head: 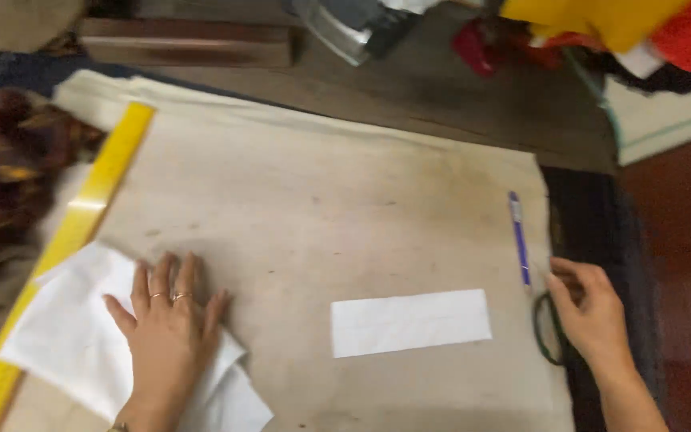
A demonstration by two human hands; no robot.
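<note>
White cloth (81, 336) lies at the board's left edge, overlapping the yellow ruler (81, 216) — my left hand (168, 332) flat on it, fingers spread. My right hand (593, 312) rests on dark-handled scissors (545, 332), fingers curled (grip unclear). Between them, a white rectangular strip (409, 322); blue pen (519, 238) just above the scissors — all on the pale board (321, 200).

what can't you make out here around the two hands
Head view, all of it:
- The dark looped thing under the right hand: the hand covers most of it, so its kind is unclear, maybe scissor handles.
- The white cloth under the left hand: its lower part is cut off by the bottom edge.
- The yellow ruler: motion blur hides its markings.
- The grey metal object: cut off by the top edge.
</note>
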